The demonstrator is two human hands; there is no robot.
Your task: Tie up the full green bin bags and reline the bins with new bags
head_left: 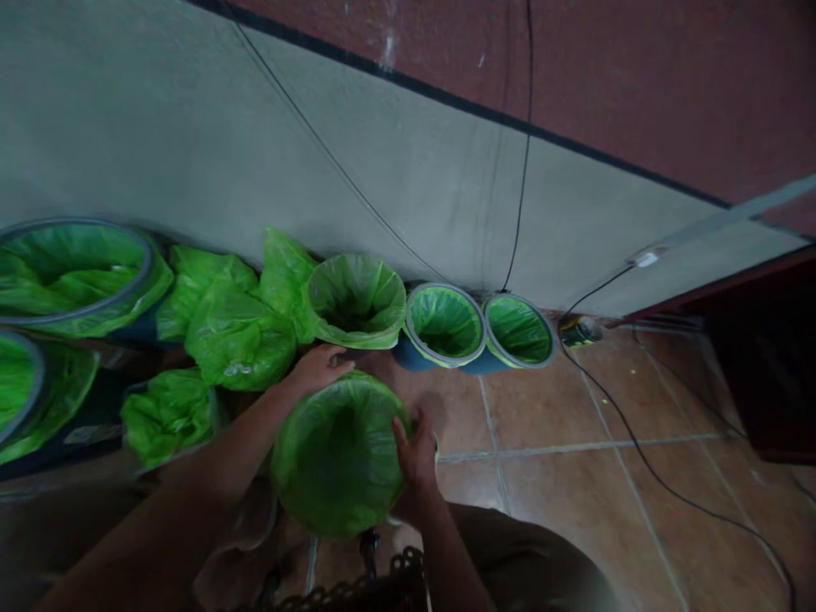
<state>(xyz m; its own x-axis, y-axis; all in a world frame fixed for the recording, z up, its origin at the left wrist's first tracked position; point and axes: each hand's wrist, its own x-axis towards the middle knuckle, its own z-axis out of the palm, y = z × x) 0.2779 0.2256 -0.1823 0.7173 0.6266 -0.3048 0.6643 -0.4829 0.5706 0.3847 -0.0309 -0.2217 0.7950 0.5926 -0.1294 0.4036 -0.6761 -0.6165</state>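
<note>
A round bin lined with a green bag (341, 459) stands in front of my body, its liner folded over the rim. My left hand (319, 371) lies at the bin's far left edge, fingers stretched out over the green plastic. At the right side, my right hand (417, 455) grips the rim, its thumb on the liner and the other fingers around the outside. Just beyond is another green-lined bin (357, 302). Tied green bags (240, 340) are heaped to the left of it.
Two blue bins with grey rims (444, 325) (519, 331) stand along the wall (408, 187). Larger lined bins (70, 272) are at the far left. A black cable (628, 425) crosses the tiled floor (574, 493) at right, near a can (581, 331).
</note>
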